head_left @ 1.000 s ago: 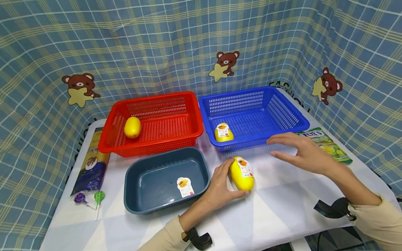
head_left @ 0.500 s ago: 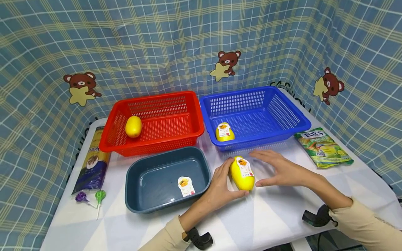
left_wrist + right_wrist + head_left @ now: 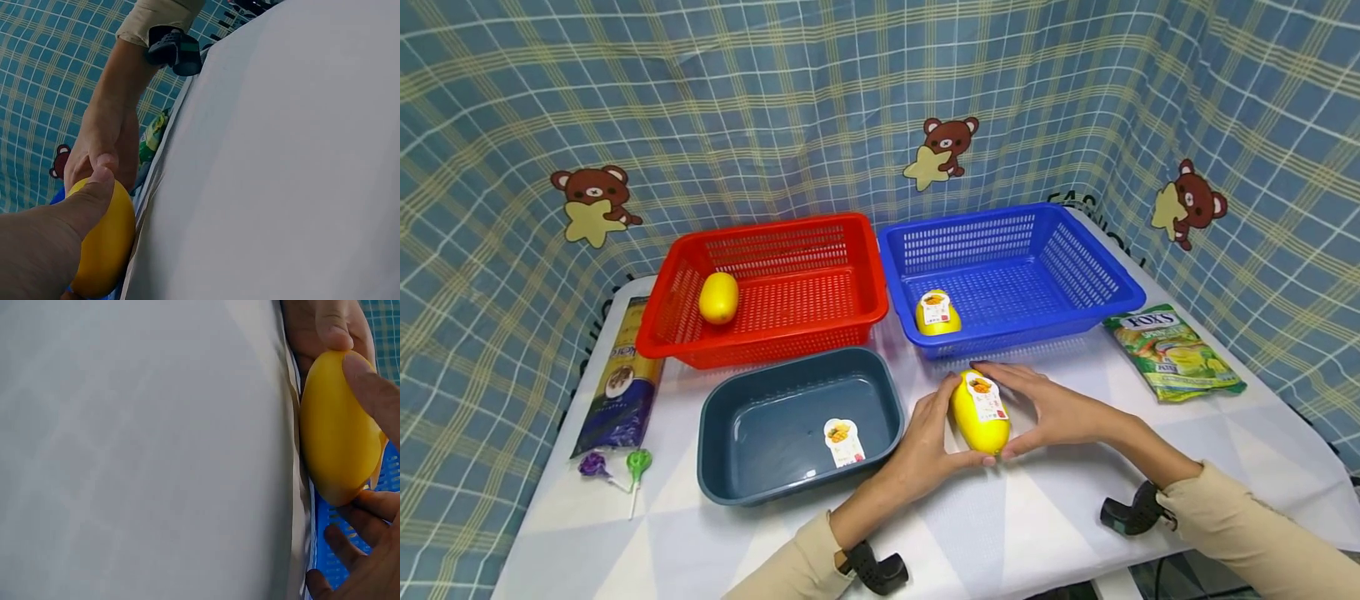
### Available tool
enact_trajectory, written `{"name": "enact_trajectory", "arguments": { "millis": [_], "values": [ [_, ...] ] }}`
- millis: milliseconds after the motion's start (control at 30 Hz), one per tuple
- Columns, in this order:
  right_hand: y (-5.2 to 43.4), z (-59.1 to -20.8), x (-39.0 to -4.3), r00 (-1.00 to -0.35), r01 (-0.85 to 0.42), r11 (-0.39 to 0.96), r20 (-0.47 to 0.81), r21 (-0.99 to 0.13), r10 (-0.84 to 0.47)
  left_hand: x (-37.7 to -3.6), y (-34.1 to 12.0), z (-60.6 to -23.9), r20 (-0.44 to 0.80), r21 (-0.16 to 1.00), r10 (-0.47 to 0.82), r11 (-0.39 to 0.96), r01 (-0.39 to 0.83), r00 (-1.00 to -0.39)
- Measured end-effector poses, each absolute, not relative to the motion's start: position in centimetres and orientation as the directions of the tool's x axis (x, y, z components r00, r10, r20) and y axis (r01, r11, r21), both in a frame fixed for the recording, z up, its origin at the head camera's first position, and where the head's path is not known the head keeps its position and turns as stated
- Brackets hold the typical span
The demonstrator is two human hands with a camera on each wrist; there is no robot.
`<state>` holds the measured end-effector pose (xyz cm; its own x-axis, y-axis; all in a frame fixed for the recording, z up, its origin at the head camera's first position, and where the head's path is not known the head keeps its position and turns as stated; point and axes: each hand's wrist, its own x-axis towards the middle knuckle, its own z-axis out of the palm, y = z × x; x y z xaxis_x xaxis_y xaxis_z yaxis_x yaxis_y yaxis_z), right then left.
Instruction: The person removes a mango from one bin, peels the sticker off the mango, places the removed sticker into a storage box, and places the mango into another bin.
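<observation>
Well, the yellow fruit (image 3: pixel 981 423) lies between both hands (image 3: pixel 927 446) (image 3: pixel 1055 411) — apparently gripped.

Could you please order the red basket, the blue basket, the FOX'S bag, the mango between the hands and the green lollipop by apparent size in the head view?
Red basket and blue basket: too alike to rank
FOX'S bag
Mango between left hand and right hand
Green lollipop
</observation>
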<state>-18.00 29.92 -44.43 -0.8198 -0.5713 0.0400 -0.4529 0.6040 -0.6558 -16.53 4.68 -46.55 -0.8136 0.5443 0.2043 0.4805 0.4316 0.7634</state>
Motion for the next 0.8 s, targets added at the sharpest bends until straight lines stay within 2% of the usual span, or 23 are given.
{"name": "enact_trajectory", "arguments": {
  "millis": [167,400,533,633,800],
  "values": [
    [29.6,-44.5,-18.1,-0.804,-0.501,0.593,0.084,-0.631,-0.589,-16.5,4.8,-46.5,0.213,0.741,0.54,0.455,0.495,-0.815],
    [29.4,-44.3,-18.1,-0.795,-0.534,0.604,0.108,-0.592,-0.598,-16.3,4.8,-45.7,0.338,0.669,0.519,0.454,0.589,-0.785],
    [29.3,-44.2,-18.0,-0.789,-0.536,0.601,0.099,-0.593,-0.606,-16.0,4.8,-44.9,0.371,0.631,0.527,0.461,0.624,-0.765],
    [29.4,-44.2,-18.0,-0.791,-0.531,0.606,0.091,-0.592,-0.604,-16.0,5.0,-44.5,0.358,0.628,0.514,0.485,0.608,-0.78],
    [29.4,-44.2,-17.8,-0.798,-0.518,0.611,0.079,-0.598,-0.598,-16.3,5.9,-44.4,0.316,0.685,0.417,0.521,0.509,-0.852]
  ]
}}
